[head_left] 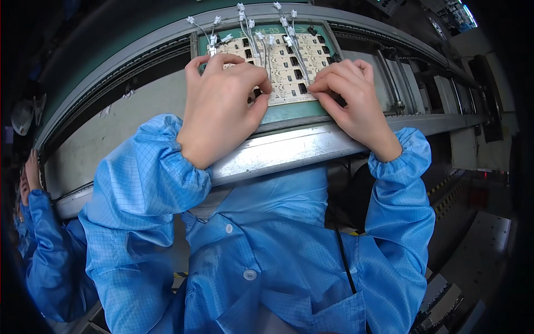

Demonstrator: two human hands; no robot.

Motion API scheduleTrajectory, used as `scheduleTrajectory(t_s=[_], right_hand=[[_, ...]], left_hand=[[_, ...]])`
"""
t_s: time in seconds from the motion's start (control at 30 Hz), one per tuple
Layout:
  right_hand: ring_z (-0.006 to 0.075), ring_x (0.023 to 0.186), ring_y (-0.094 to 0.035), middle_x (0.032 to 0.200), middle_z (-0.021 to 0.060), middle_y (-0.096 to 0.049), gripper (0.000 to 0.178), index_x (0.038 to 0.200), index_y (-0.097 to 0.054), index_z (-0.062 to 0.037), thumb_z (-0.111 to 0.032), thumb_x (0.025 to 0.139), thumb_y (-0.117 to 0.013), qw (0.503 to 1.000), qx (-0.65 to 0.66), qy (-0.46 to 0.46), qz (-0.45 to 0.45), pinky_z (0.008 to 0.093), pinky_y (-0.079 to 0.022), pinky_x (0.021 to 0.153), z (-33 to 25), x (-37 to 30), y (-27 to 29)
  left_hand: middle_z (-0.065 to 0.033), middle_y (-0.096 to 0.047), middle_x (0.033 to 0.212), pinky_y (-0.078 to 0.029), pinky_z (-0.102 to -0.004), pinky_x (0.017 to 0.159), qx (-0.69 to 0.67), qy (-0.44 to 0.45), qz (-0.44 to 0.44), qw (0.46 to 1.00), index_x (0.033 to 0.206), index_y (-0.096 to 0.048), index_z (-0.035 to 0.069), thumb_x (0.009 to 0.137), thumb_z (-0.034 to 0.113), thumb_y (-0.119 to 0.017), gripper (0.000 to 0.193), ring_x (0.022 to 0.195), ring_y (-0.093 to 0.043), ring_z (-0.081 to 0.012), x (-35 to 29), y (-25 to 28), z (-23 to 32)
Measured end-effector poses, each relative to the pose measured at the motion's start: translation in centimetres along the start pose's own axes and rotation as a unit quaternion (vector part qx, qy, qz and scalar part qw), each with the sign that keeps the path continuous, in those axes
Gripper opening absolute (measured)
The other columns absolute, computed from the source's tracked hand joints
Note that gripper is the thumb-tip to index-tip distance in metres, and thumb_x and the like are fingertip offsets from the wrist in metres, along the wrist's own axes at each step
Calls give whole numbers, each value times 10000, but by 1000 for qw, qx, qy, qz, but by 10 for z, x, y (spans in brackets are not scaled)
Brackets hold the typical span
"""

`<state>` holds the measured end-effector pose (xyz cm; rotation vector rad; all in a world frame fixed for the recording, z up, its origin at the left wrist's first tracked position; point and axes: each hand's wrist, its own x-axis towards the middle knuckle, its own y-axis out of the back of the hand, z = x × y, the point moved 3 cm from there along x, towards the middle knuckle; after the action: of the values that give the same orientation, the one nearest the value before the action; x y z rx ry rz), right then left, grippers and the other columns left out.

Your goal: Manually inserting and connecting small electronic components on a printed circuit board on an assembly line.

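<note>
A cream-coloured circuit board panel with rows of small black components lies in a green carrier. Thin grey wires with white plugs rise from it and lean over its far edge. My left hand is over the panel's left side, thumb and index finger brought together by a dark component at the near edge; whatever is between them is hidden. At the near right corner my right hand is closed in a pinch, its fingertips at the lower end of a grey wire.
A metal rail runs along the near side of the conveyor line. More white-plugged wires lie on the pale surface to the left. At far left, another person's hand and blue sleeve rest by the line.
</note>
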<state>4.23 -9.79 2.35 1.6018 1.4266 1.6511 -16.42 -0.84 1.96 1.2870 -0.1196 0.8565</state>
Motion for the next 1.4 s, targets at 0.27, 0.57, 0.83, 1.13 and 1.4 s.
scheduleTrajectory(t_s=[0.27, 0.57, 0.83, 1.13, 1.4], right_hand=[[180, 973, -597, 941, -6, -658, 88, 894, -675, -93, -43, 827, -704, 999, 0, 26, 22, 377, -314, 976, 4, -1, 0], [165, 1003, -598, 989, -8, -684, 63, 912, -711, -95, -100, 850, -710, 999, 2, 38, -13, 364, -321, 991, 10, 0, 0], [182, 1098, -572, 1091, 14, -661, 246, 1045, -764, -129, -47, 846, -646, 994, -46, 91, -49, 415, -304, 1060, 18, -7, 10], [211, 1150, -582, 1117, 51, -664, 287, 1015, -725, -74, 39, 815, -553, 994, -64, 70, -47, 509, -259, 1154, 2, 14, 8], [217, 1175, -589, 1137, 40, -711, 341, 1020, -747, -88, 60, 818, -515, 997, -67, 41, -24, 457, -264, 1153, 30, 43, 6]], left_hand=[[-32, -615, 1036, -329, -554, 1014, 94, -32, 21, 995, 829, -717, 114, 780, 128, -713, 51, 1140, -537, -315, 2, 1, 13], [32, -648, 1097, -314, -596, 1031, 161, -79, 23, 983, 850, -740, 128, 775, 133, -707, 82, 1205, -519, -304, -3, 3, 21], [-17, -655, 1090, -368, -508, 1040, 111, -125, -19, 986, 838, -731, 52, 764, 161, -700, 135, 1220, -512, -298, -5, 6, 19], [-51, -699, 1047, -386, -529, 995, 127, -124, 27, 984, 813, -761, 65, 899, 331, -654, 299, 1112, -579, -251, 12, 6, 10], [-18, -749, 966, -297, -554, 1095, 107, -76, -57, 990, 946, -779, 103, 954, 288, -631, 238, 1136, -588, -228, 38, 7, -17]])
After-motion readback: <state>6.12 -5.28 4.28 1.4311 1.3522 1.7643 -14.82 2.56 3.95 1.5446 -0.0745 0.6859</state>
